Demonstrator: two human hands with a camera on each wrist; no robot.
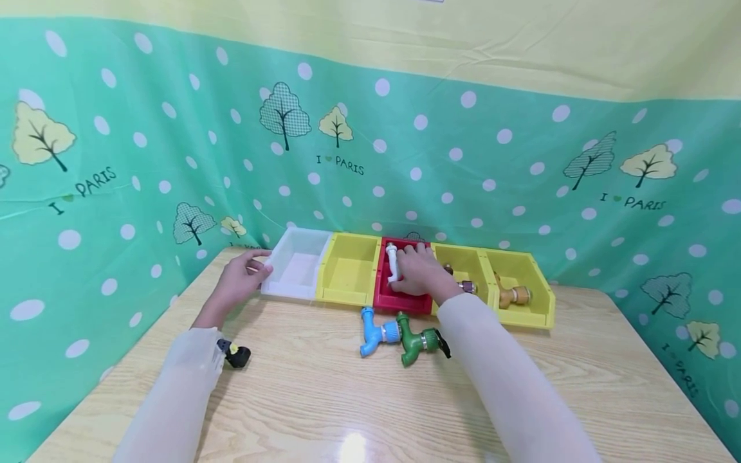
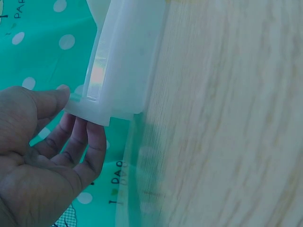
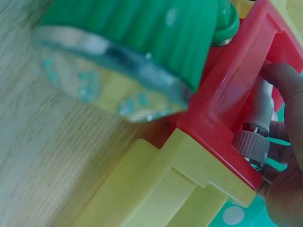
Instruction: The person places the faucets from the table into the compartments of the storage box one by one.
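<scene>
Right hand (image 1: 419, 273) grips a white tap (image 1: 393, 260) inside the red bin (image 1: 399, 301), left hand (image 1: 240, 280) pinches the white bin (image 1: 298, 265); blue tap (image 1: 373, 331) and green tap (image 1: 418, 342) remain unsorted on the desk (image 1: 347, 399).

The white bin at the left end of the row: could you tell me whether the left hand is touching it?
Touching. In the left wrist view, the left hand has its thumb and fingertips on the corner of the white bin, pinching its edge.
</scene>
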